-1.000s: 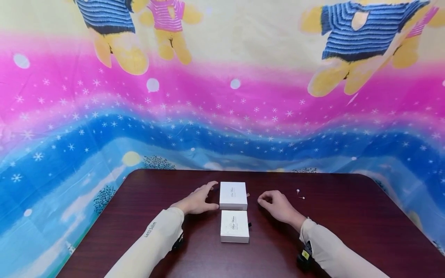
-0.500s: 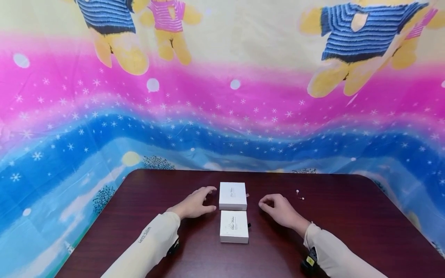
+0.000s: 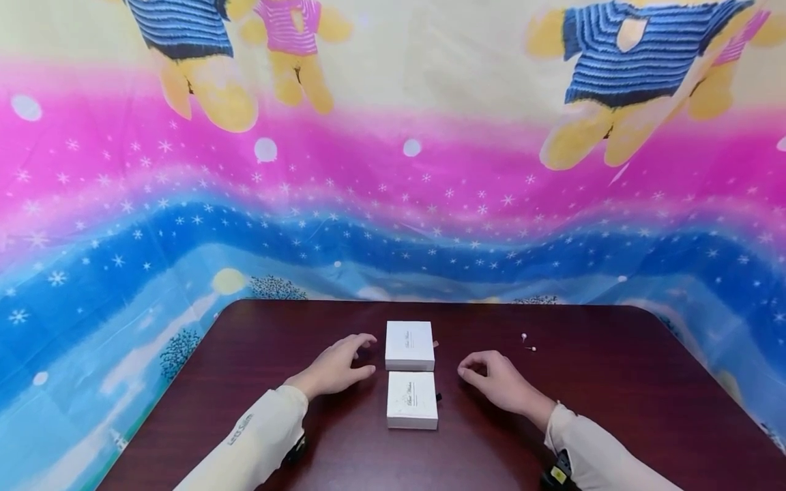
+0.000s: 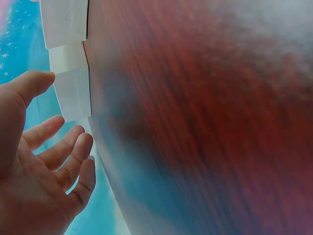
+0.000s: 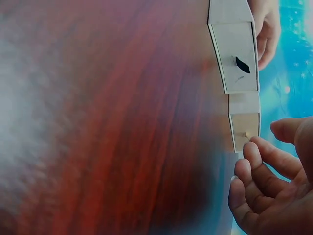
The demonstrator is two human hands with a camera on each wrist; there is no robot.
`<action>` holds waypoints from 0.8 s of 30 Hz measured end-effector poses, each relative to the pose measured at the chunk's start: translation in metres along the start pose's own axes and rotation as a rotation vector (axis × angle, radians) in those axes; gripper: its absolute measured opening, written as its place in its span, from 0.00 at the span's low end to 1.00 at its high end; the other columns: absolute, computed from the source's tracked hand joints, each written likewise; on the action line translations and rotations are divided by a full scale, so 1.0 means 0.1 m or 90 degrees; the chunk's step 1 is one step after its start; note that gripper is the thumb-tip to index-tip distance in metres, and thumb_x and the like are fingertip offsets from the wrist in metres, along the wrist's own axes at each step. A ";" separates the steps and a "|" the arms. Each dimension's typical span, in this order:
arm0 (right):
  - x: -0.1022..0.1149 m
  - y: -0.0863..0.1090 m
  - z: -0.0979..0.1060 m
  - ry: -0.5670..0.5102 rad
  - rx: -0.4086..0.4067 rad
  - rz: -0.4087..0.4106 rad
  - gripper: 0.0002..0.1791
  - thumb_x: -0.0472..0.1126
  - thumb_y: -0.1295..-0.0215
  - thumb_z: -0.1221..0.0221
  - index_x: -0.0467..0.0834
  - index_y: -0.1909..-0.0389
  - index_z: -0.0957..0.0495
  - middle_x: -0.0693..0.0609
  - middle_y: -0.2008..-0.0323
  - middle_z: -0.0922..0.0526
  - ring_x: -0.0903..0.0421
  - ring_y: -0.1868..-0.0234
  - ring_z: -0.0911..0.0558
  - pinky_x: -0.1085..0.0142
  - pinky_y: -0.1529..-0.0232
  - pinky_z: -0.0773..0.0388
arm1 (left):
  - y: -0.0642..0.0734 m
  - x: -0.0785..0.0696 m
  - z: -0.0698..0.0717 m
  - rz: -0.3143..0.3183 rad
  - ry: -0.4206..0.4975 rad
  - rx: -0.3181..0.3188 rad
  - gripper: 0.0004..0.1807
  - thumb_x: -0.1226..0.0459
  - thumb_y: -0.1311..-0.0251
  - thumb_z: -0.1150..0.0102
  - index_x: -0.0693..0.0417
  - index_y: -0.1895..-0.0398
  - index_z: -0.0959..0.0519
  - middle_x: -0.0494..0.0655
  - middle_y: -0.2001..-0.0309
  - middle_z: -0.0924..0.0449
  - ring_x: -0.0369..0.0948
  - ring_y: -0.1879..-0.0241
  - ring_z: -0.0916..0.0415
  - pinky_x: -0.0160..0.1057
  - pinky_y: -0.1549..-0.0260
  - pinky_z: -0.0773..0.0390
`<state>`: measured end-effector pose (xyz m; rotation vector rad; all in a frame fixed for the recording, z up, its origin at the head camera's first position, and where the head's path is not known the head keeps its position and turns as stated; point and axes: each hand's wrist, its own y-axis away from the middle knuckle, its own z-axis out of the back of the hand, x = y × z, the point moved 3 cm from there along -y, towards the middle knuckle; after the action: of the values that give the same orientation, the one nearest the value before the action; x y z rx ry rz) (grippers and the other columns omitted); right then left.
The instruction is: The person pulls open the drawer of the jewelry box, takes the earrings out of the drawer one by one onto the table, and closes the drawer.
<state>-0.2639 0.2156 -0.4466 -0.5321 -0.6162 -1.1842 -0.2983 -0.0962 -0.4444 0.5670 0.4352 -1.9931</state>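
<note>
Two white boxes with printed lids lie one behind the other mid-table: the far box (image 3: 409,344) and the near box (image 3: 412,401). Each has a drawer front on its right side with a small pull tab; the near box's black tab (image 5: 242,65) shows in the right wrist view. Left of the far box, and apart from it, my left hand (image 3: 331,367) hovers with loosely bent fingers and nothing in them. My right hand (image 3: 505,383) is to the right of both boxes, its fingers relaxed and bent, holding nothing visible.
Two small pins with pearl-like heads, a far one (image 3: 524,337) and a near one (image 3: 532,349), lie beyond my right hand. The dark wooden table (image 3: 276,320) ends at a printed cloth backdrop (image 3: 393,225).
My left hand has drawn back a little to the left, away from the far box. The right hand has shifted slightly nearer to me. Boxes and pins stay put.
</note>
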 end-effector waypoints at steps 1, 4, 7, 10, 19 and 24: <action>0.00 0.01 0.00 0.000 0.005 0.004 0.09 0.43 0.29 0.39 0.45 0.56 0.14 0.54 0.59 0.13 0.60 0.59 0.20 0.65 0.57 0.23 | 0.01 0.00 0.01 0.002 0.002 -0.003 0.27 0.59 0.34 0.36 0.51 0.33 0.28 0.54 0.39 0.22 0.51 0.46 0.20 0.55 0.44 0.24; 0.01 0.05 -0.01 -0.003 0.013 0.016 0.10 0.44 0.29 0.39 0.45 0.56 0.14 0.54 0.58 0.13 0.60 0.59 0.20 0.66 0.58 0.23 | 0.05 -0.01 0.02 -0.004 0.009 -0.013 0.26 0.60 0.34 0.36 0.52 0.34 0.28 0.54 0.40 0.22 0.52 0.46 0.21 0.55 0.43 0.25; 0.02 0.08 -0.02 -0.008 0.022 0.020 0.10 0.45 0.29 0.39 0.45 0.56 0.14 0.54 0.58 0.13 0.60 0.59 0.20 0.67 0.58 0.24 | 0.09 -0.01 0.02 -0.015 0.008 -0.025 0.26 0.60 0.34 0.36 0.53 0.34 0.27 0.54 0.40 0.22 0.52 0.44 0.23 0.56 0.42 0.26; 0.03 0.11 -0.03 -0.018 0.038 0.019 0.11 0.46 0.28 0.40 0.45 0.56 0.14 0.54 0.58 0.13 0.60 0.59 0.20 0.67 0.58 0.24 | 0.12 -0.03 0.01 -0.026 0.004 -0.035 0.25 0.61 0.35 0.36 0.53 0.35 0.27 0.53 0.40 0.22 0.53 0.42 0.24 0.56 0.41 0.27; 0.05 0.17 -0.10 -0.062 0.074 0.028 0.11 0.46 0.27 0.41 0.45 0.56 0.14 0.53 0.61 0.14 0.64 0.63 0.23 0.69 0.61 0.26 | 0.20 -0.15 -0.01 -0.048 -0.009 -0.033 0.27 0.59 0.35 0.35 0.50 0.33 0.28 0.50 0.40 0.22 0.50 0.43 0.23 0.54 0.42 0.26; 0.07 0.18 -0.13 -0.069 0.082 0.040 0.11 0.46 0.27 0.41 0.44 0.57 0.14 0.52 0.61 0.13 0.65 0.65 0.23 0.69 0.63 0.26 | 0.25 -0.19 -0.02 -0.037 -0.004 -0.023 0.28 0.58 0.34 0.36 0.47 0.32 0.30 0.48 0.39 0.23 0.49 0.42 0.24 0.53 0.42 0.25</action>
<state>-0.2430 0.2077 -0.4521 -0.5054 -0.7584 -1.0537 -0.2681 -0.0930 -0.4367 0.5305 0.4870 -2.0375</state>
